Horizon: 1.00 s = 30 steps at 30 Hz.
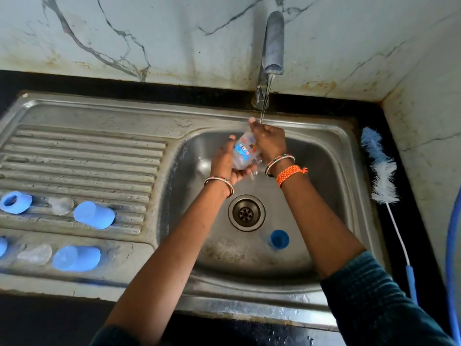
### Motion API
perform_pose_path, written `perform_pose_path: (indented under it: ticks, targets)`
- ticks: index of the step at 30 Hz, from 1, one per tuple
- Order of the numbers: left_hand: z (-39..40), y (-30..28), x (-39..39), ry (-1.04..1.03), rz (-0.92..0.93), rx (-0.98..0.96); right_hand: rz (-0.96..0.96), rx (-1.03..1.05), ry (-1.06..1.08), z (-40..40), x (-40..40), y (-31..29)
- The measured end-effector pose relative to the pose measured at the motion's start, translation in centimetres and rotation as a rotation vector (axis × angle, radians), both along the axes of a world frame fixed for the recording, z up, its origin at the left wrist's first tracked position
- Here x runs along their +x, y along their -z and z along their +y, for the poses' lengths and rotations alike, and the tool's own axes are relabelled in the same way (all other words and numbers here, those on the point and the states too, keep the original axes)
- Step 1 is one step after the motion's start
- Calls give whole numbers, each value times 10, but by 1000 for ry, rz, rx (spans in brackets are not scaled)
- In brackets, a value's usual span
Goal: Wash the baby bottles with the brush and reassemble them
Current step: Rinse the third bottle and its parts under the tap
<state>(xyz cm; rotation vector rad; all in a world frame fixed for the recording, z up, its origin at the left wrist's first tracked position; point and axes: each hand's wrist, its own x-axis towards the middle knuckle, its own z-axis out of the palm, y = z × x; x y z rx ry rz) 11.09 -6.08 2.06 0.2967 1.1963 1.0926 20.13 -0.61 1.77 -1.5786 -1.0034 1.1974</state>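
Over the steel sink [331,156], both hands [270,143] grip a clear, seemingly capless printed bottle [245,152].

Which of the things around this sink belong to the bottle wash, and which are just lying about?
Job:
- bottle, held by left hand and right hand under the tap
- brush
- blue caps
- clear teats
- second bottle

Lying about:
- blue hose

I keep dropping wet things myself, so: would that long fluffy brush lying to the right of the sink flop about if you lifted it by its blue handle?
Probably a little. The brush has a thin white stem, so the fluffy head would likely sag or sway. It looks light for its length. The bristles look soft, so unlikely to break.
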Motion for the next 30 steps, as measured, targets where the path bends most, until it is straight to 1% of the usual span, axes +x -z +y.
perform_pose_path:
  ticks: [2,3,4,6,7,8,10,11,13,14,16,18,20,22,23,25,27,28,30]
  targets:
    - [1,0,-1,-80,101,90,-74,-31,-95,0,2,-1]
    - [2,-1,-2,-98,112,101,-22,-44,-162,0,4,-3]
    - [3,-2,-5,-104,88,75,66,-48,-235,-4,5,-9]
    - [7,-1,-19,-43,-36,-39,244,-34,-370,-11,8,-21]
    - [10,-1,-26,12,-96,-98,274,-14,-410,-13,10,-25]
    - [13,0,-32,54,-111,-137,259,14,-424,-15,12,-27]
    - [13,0,-35,83,-83,-154,197,34,-378,-14,15,-26]
    - [12,-2,-34,62,-87,-137,179,17,-353,-14,16,-26]
    - [9,-6,-29,-25,-113,-55,164,-53,-294,-15,18,-24]
    - [9,-7,-28,-59,-86,-4,163,-82,-267,-16,19,-25]
    - [10,-5,-28,-78,23,81,134,-140,-223,-17,19,-22]
    - [10,-2,-27,-55,127,158,103,-162,-185,-19,17,-20]
    - [8,-3,-23,26,230,276,79,-129,-104,-19,16,-19]
    - [5,-3,-19,58,294,326,67,-88,-66,-17,18,-21]
    - [5,-3,-18,34,294,302,75,-79,-108,-16,20,-23]
    - [6,-4,-19,-45,240,192,175,-74,-278,-16,24,-25]
    - [8,-7,-21,-54,183,93,256,-63,-384,-17,28,-25]
    - [8,-9,-21,-30,162,58,252,-59,-377,-17,29,-24]
    - [8,-12,-21,-2,119,13,202,-66,-275,-18,28,-22]
